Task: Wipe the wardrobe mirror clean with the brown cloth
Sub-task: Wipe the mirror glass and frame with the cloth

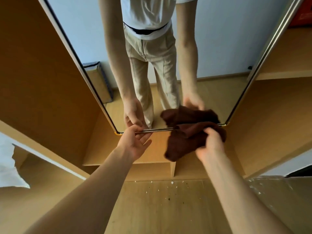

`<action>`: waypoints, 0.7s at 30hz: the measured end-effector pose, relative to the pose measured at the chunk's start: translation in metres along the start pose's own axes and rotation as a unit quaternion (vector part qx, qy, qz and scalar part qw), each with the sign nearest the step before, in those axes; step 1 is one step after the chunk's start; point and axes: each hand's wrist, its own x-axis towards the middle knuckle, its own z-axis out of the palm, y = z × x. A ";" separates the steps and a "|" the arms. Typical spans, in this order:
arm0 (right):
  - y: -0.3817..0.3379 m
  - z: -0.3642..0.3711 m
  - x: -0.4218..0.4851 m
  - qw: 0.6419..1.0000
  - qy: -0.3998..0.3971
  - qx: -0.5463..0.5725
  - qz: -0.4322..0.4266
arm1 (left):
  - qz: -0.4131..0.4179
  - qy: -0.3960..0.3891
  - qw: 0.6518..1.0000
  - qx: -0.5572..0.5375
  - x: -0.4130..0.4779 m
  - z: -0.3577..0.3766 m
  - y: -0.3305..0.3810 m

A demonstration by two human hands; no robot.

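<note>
The tall wardrobe mirror [211, 48] fills the upper middle of the view and reflects a person's body, arms and the cloth. My right hand [211, 146] grips the bunched brown cloth [185, 142] against the mirror's bottom edge near its right corner. My left hand [135, 142] is at the left part of that bottom frame, thumb above the metal rail [155, 130] and fingers below it, pinching the rail.
Wooden wardrobe panels [42, 81] flank the mirror on both sides, with shelves [287, 71] at the right. A low wooden shelf [152, 162] lies under the mirror. The wooden floor [160, 208] carries small white specks. A white fabric item [8, 166] is at the left.
</note>
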 end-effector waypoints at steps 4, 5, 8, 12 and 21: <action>-0.027 -0.016 0.004 0.997 0.035 0.035 -0.054 | 0.016 0.023 0.999 0.043 0.005 0.001 -0.006; -0.021 -0.010 -0.001 0.996 0.043 0.037 -0.064 | 0.022 0.029 0.998 0.053 0.007 0.002 -0.009; 0.020 0.018 -0.018 0.996 0.062 0.004 -0.058 | 0.028 0.040 0.996 0.074 0.011 0.001 -0.013; 0.066 0.039 -0.037 0.997 -0.024 -0.046 0.064 | -0.022 0.033 0.993 0.107 0.007 0.001 -0.009; -0.009 0.001 -0.008 0.999 -0.006 0.031 0.006 | 0.015 0.049 0.995 0.082 0.019 -0.005 -0.011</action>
